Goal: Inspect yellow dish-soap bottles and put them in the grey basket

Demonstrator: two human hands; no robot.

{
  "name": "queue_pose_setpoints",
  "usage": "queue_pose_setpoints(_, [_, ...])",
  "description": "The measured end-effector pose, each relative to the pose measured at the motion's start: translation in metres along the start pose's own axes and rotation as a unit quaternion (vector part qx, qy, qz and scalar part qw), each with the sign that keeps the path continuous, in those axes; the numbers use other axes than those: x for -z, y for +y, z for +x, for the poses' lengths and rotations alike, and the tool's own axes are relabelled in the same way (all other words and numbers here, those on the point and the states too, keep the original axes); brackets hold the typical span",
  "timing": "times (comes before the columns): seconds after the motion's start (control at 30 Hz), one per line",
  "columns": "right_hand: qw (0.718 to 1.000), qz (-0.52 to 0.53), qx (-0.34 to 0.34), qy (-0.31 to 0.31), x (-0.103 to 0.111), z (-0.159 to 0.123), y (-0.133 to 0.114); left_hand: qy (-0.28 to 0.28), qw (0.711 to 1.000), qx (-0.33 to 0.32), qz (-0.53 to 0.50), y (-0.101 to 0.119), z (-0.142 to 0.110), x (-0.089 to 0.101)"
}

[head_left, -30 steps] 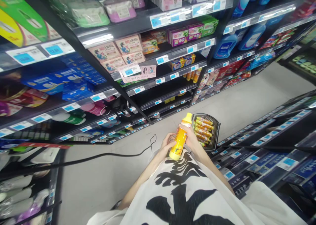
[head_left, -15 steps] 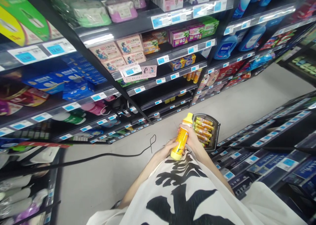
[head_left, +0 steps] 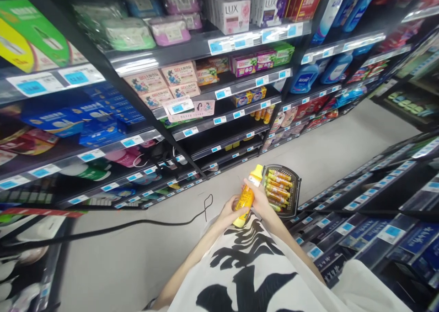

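A yellow-orange plastic bottle (head_left: 246, 198) with a yellow cap is held in front of my body, tilted with its cap toward the upper right. My left hand (head_left: 232, 212) is closed round its lower part, the thumb lying across the front. Higher up, just below the cap, my right hand (head_left: 258, 194) wraps the bottle from the right side. Just beyond my right hand, a dark perforated basket (head_left: 294, 189) stands on the floor, with several similar yellow-orange bottles (head_left: 278, 184) lying in it side by side.
Shelves of boxed soaps (head_left: 233, 15) and blue detergent bottles (head_left: 304, 78) run along the left and ahead. Another dark shelf unit (head_left: 356, 225) flanks my right. A black cable (head_left: 147, 221) crosses the grey floor (head_left: 130, 261) at left.
The view has shifted slightly, so the basket and bottle sit a little lower and further left. My left thumb now lies across the bottle's front, and the bottle has turned somewhat.
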State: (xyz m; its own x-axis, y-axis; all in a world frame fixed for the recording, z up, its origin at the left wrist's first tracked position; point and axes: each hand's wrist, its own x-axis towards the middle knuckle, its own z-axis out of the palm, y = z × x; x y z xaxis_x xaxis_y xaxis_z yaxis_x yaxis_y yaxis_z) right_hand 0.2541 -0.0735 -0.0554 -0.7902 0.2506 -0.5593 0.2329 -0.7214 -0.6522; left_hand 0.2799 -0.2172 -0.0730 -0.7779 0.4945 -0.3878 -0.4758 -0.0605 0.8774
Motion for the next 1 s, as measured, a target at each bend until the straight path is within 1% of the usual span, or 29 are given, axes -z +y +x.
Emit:
queue_pose_setpoints(0.07, [1.0,0.013,-0.004,-0.021,0.003,0.0,-0.001,-0.022,1.0,0.005,-0.016,0.003,-0.002,-0.001])
queue_pose_setpoints(0.13, [0.998,0.038,-0.019,-0.055,0.006,-0.001,-0.002,-0.069,0.993,0.055,-0.079,0.005,-0.005,-0.002])
queue_pose_setpoints(0.2, [0.993,0.066,-0.038,-0.086,0.009,-0.001,-0.004,-0.117,0.973,0.114,-0.161,0.006,-0.007,-0.002])
queue_pose_setpoints(0.23, [0.991,0.077,-0.046,-0.097,0.01,-0.001,-0.005,-0.135,0.963,0.129,-0.196,0.006,-0.008,-0.001])
queue_pose_setpoints(0.3, [0.988,0.094,-0.053,-0.113,0.01,-0.002,-0.006,-0.153,0.949,0.133,-0.241,0.005,-0.008,0.0])
queue_pose_setpoints(0.37, [0.987,0.1,-0.053,-0.115,0.009,-0.003,-0.008,-0.149,0.947,0.127,-0.255,0.004,-0.008,0.0])
queue_pose_setpoints(0.47, [0.99,0.088,-0.049,-0.095,0.005,-0.006,-0.012,-0.112,0.959,0.118,-0.233,0.002,-0.008,-0.001])
queue_pose_setpoints(0.57, [0.995,0.055,-0.03,-0.078,-0.002,-0.008,-0.014,-0.074,0.978,0.078,-0.178,0.002,-0.007,-0.003])
queue_pose_setpoints(0.7, [0.999,0.015,0.01,-0.034,-0.008,-0.008,-0.012,-0.014,0.999,0.007,-0.033,0.004,-0.003,-0.002])
queue_pose_setpoints(0.8, [0.999,0.016,0.035,-0.003,-0.008,-0.008,-0.01,0.025,0.997,-0.026,0.066,0.006,0.0,0.001])
queue_pose_setpoints(0.83, [0.999,0.019,0.038,-0.001,-0.007,-0.008,-0.009,0.024,0.996,-0.032,0.085,0.006,0.0,0.001])
queue_pose_setpoints(0.9, [0.999,0.023,0.031,-0.009,-0.005,-0.008,-0.01,0.0,0.995,-0.03,0.099,0.006,0.0,0.001])
queue_pose_setpoints(0.93, [0.999,0.024,0.024,-0.017,-0.004,-0.009,-0.011,-0.017,0.996,-0.02,0.086,0.006,0.0,0.001])
queue_pose_setpoints(1.0, [0.999,0.024,0.017,-0.042,-0.001,-0.011,-0.013,-0.055,0.998,0.027,0.012,0.004,0.0,0.0])
